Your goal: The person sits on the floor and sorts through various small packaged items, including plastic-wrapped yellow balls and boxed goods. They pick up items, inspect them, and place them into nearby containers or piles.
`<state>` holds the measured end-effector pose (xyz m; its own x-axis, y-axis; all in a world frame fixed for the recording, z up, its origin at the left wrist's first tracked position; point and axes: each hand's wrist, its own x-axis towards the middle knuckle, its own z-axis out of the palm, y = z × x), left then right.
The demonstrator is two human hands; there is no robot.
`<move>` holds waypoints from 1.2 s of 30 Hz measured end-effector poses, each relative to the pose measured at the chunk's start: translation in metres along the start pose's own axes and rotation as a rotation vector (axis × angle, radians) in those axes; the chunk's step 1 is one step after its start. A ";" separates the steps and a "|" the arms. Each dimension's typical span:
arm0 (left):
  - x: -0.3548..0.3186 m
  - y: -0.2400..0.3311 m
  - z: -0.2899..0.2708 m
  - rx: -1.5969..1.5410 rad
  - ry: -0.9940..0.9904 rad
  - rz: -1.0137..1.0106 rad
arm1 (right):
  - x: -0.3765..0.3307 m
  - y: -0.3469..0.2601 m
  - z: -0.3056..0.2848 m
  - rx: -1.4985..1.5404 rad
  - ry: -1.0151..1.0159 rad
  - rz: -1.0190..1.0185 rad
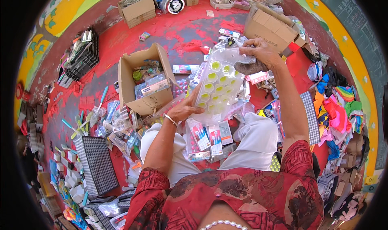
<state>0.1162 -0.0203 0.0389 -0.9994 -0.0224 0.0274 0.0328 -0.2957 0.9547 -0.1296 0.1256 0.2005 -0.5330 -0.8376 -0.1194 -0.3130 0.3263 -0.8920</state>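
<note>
A clear plastic bag holding a translucent tray with yellow-green cups (pixel 220 82) is held up in front of me, tilted. My left hand (pixel 186 108) grips its lower left edge, the thumb lying over the front. At the bag's upper right corner, my right hand (pixel 260 53) has its fingers closed on the plastic. A crumpled grey-brown cloth (pixel 246 66) sits just under the right hand; whether the fingers also hold it I cannot tell. Between my knees lie boxed pink-and-blue goods (pixel 216 140) in small packages, below the bag.
An open cardboard box (pixel 151 102) with packaged items stands beyond my left arm. Another carton (pixel 268 28) is at the far right. A checkered box (pixel 96 164) and loose plastic packets lie left, a black crate (pixel 83 56) far left, and colourful cloths (pixel 337 112) right.
</note>
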 end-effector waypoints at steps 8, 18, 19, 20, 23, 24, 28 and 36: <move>-0.020 0.025 0.025 0.193 0.079 0.014 | -0.057 -0.044 0.034 -0.199 0.096 -0.223; -0.049 0.101 0.112 0.016 0.382 0.361 | -0.129 -0.095 0.054 -0.340 0.354 -0.451; -0.051 0.105 0.119 0.018 0.381 0.406 | -0.135 -0.099 0.054 -0.370 0.365 -0.476; -0.054 0.110 0.124 0.073 0.395 0.393 | -0.140 -0.102 0.053 -0.400 0.376 -0.501; -0.058 0.123 0.139 0.229 0.404 0.397 | -0.154 -0.109 0.053 -0.396 0.368 -0.463; -0.058 0.126 0.144 0.263 0.428 0.396 | -0.158 -0.110 0.053 -0.423 0.389 -0.513; -0.058 0.134 0.159 -0.033 0.253 0.458 | -0.165 -0.111 0.052 -0.393 0.382 -0.601; -0.050 0.117 0.155 -0.144 0.218 0.407 | -0.152 -0.115 0.054 -0.512 0.278 -0.601</move>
<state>0.1679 0.0939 0.1949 -0.8794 -0.3589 0.3127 0.4375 -0.3504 0.8281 0.0304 0.1920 0.2974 -0.3146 -0.8159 0.4852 -0.8887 0.0736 -0.4526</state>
